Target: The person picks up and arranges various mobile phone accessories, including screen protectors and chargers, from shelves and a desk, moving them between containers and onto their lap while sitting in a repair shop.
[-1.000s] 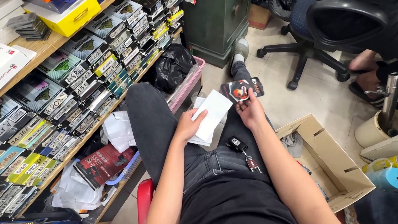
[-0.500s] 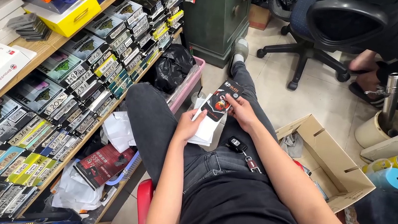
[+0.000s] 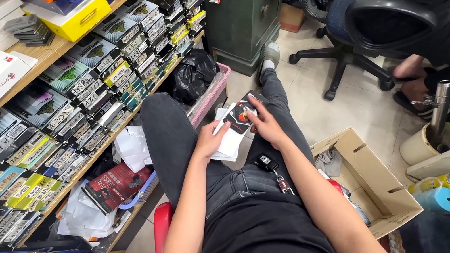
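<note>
- The dark packet (image 3: 245, 113) has come down from out past the knee and now lies on top of the white packet (image 3: 230, 136), above the person's lap
- The right hand (image 3: 266, 127) grips the dark packet at its right edge, fingers spread on it
- The left hand (image 3: 212, 140) clasps the white packet from below-left
- A key fob (image 3: 267, 163) rests on the right thigh
- An open cardboard box (image 3: 370, 181) sits on the floor to the right

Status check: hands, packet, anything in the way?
Left hand grips white envelope. Right hand presses dark packet onto it. Key fob on lap, apart.
</note>
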